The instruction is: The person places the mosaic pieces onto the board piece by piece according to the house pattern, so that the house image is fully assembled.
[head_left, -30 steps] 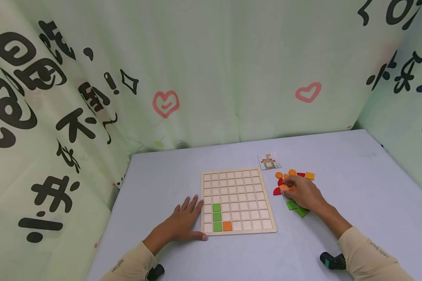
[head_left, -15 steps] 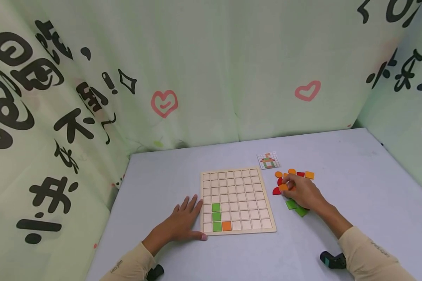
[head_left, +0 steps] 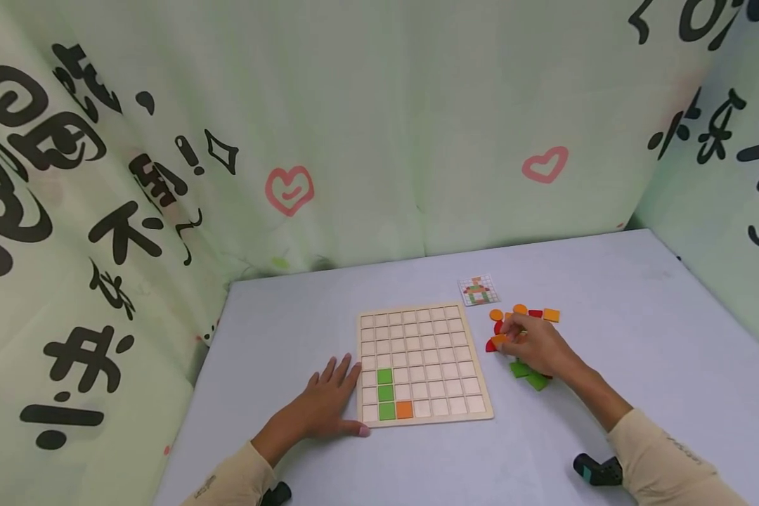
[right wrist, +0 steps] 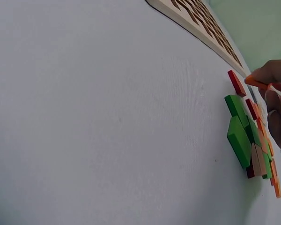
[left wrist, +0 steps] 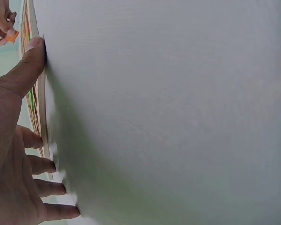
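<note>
A wooden grid board [head_left: 417, 307] lies on the table, with several green tiles [head_left: 385, 393] in one column and an orange tile [head_left: 404, 410] beside the lowest. My left hand [head_left: 326, 406] rests at its left edge, fingers spread and thumb by the near corner. My right hand [head_left: 537, 344] is over the pile of loose pieces to the board's right. Its thumb and finger pinch an orange tile [right wrist: 256, 83], held just above the table. Loose green pieces [right wrist: 239, 140] and red pieces [right wrist: 237, 83] lie below that hand; its palm hides part of the pile.
A small picture card [head_left: 478, 289] with a coloured grid figure lies beyond the board's far right corner. Orange pieces [head_left: 551, 315] sit at the pile's far side. A black device [head_left: 597, 469] is by the right sleeve. Printed curtains stand behind the table.
My right hand has shifted slightly left with the orange tile between thumb and finger. The left hand stays at the board's edge. The head view has turned a little.
</note>
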The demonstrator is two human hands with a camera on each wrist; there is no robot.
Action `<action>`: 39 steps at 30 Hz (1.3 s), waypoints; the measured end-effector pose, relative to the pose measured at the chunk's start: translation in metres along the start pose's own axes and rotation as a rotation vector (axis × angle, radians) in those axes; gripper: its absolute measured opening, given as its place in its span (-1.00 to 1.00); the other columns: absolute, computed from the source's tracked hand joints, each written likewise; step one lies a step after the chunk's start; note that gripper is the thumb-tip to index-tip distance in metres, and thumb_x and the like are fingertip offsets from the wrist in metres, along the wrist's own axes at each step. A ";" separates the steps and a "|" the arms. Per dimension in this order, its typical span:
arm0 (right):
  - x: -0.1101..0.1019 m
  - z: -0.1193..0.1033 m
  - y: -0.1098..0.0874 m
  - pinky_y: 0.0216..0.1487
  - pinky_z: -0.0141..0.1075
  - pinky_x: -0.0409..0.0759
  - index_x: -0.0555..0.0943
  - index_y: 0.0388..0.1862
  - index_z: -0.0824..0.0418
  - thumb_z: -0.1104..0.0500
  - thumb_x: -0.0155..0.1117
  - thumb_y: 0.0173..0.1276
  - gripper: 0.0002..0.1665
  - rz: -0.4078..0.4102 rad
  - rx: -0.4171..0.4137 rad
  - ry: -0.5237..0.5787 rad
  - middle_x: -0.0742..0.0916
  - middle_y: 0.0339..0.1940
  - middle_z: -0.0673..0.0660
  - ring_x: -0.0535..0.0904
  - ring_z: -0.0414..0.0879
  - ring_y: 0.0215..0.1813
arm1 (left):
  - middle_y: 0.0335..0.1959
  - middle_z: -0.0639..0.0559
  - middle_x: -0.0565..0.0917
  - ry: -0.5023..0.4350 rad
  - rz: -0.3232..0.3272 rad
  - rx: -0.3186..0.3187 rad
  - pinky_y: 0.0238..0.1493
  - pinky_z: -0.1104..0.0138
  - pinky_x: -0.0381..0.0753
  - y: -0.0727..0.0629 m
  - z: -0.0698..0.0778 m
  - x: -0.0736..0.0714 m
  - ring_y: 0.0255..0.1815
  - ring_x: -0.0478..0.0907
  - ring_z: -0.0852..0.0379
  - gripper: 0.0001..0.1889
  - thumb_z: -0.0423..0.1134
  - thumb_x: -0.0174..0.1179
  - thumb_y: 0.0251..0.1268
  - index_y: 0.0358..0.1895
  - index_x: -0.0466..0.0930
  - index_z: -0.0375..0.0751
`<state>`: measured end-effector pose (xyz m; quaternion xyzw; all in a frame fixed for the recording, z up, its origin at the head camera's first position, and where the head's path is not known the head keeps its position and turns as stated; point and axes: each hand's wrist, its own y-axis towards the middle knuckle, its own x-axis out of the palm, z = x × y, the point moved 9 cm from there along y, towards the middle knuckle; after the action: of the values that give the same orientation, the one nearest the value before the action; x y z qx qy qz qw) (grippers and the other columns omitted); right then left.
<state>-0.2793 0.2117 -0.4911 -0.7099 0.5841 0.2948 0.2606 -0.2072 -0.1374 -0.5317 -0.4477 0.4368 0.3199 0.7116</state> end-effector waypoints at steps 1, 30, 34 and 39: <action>0.001 -0.002 0.000 -0.45 -0.40 0.53 0.61 -0.13 0.24 0.23 0.46 0.26 -0.75 -0.006 -0.011 0.007 0.65 -0.34 0.10 0.51 -0.07 -0.31 | 0.66 -0.19 -0.06 0.000 0.002 0.000 0.47 -0.28 0.11 -0.001 -0.001 0.000 0.65 -0.14 -0.32 0.25 0.53 0.24 0.00 0.63 -0.06 -0.13; 0.035 -0.054 -0.008 -0.50 -0.41 0.47 0.71 0.06 0.26 0.16 0.42 0.32 -0.64 -0.159 -0.095 0.098 0.67 -0.37 0.01 0.49 -0.12 -0.44 | 0.67 -0.20 -0.08 0.012 0.021 0.025 0.48 -0.27 0.11 0.000 -0.002 -0.004 0.65 -0.14 -0.32 0.23 0.52 0.23 0.05 0.64 -0.09 -0.14; 0.044 -0.058 -0.011 -0.51 -0.44 0.42 0.70 0.08 0.26 0.19 0.43 0.29 -0.62 -0.201 -0.110 0.103 0.65 -0.37 -0.01 0.46 -0.13 -0.47 | 0.67 -0.16 -0.10 0.011 0.015 0.016 0.49 -0.27 0.09 0.001 -0.002 -0.006 0.66 -0.16 -0.30 0.23 0.51 0.24 0.04 0.64 -0.11 -0.10; 0.060 -0.062 -0.019 -0.50 -0.43 0.43 0.70 0.06 0.24 0.24 0.43 0.26 -0.63 -0.262 -0.129 0.135 0.63 -0.36 -0.01 0.44 -0.18 -0.53 | 0.67 -0.16 -0.08 -0.002 0.004 0.002 0.47 -0.29 0.10 -0.002 -0.003 0.000 0.66 -0.15 -0.30 0.24 0.51 0.26 0.01 0.64 -0.08 -0.10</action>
<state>-0.2448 0.1297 -0.4912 -0.8136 0.4825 0.2467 0.2107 -0.2068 -0.1414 -0.5316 -0.4458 0.4371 0.3214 0.7120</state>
